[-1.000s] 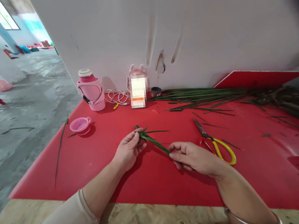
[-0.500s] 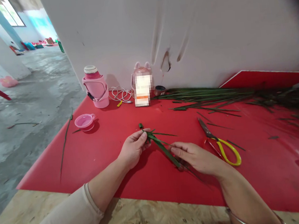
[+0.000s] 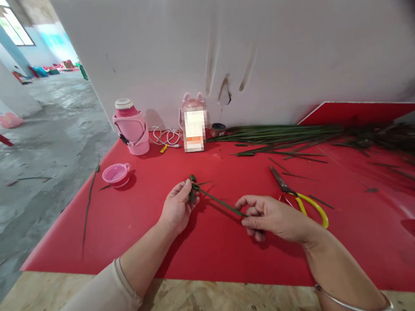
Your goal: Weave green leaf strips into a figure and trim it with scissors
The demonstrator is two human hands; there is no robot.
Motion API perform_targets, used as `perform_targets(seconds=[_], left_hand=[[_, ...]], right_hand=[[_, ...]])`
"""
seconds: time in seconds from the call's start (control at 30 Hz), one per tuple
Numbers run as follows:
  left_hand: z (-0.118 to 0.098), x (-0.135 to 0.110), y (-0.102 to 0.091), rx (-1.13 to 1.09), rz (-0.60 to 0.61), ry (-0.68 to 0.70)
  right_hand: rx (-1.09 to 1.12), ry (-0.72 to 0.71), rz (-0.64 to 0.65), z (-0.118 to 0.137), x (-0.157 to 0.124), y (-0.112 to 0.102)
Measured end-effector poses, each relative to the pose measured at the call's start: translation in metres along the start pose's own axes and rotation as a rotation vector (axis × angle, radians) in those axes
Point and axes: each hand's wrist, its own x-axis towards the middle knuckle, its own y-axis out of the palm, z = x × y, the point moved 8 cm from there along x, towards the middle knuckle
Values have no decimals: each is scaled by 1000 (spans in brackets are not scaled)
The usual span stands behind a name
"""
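My left hand [image 3: 176, 208] pinches a small bundle of folded green leaf strips [image 3: 193, 188] between thumb and fingers, above the red table covering. From this bundle one long leaf strip [image 3: 221, 203] runs down to the right. Its far end is gripped by the thumb and fingers of my right hand [image 3: 272, 219], and the strip looks straight between the hands. Just beyond my right hand lie scissors [image 3: 295, 197] with yellow handles, partly hidden by the hand. How the folds run inside my left fingers is hidden.
Behind, a pile of long green leaves [image 3: 282, 132] lies along a white board [image 3: 160, 47]. A pink bottle [image 3: 137, 133], a white cable [image 3: 163, 136], a lit phone [image 3: 195, 130] and a pink cup [image 3: 117, 175] stand or lie on the red covering [image 3: 150, 175]. Loose leaf scraps are scattered around.
Several strips that pointed down to the right are no longer seen there; a single strip now stretches between the hands. The camera view has tilted slightly upward.
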Motion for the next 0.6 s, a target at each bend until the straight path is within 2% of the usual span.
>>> perform_targets(seconds=[0.1,0.2,0.27,0.37,0.47,0.6], left_hand=[[-7,-1,0,87,-28,94],[-28,-8,-1,306,-92,340],[-37,-13,1,410,-109,439],[-31,-13,4,416,-50,375],[-21,-10,7,421,23,269],[-12,-6,4,262,42,129]], right_hand=[[-62,-45,-55,3,0,-10],[-129,-157,-131,13,-1,-18],[-124,-226,-133,20,-1,-16],[-106,-206,-65,19,4,0],[-87,-121,-78,11,13,12],[228,-73,-140,4,19,16]])
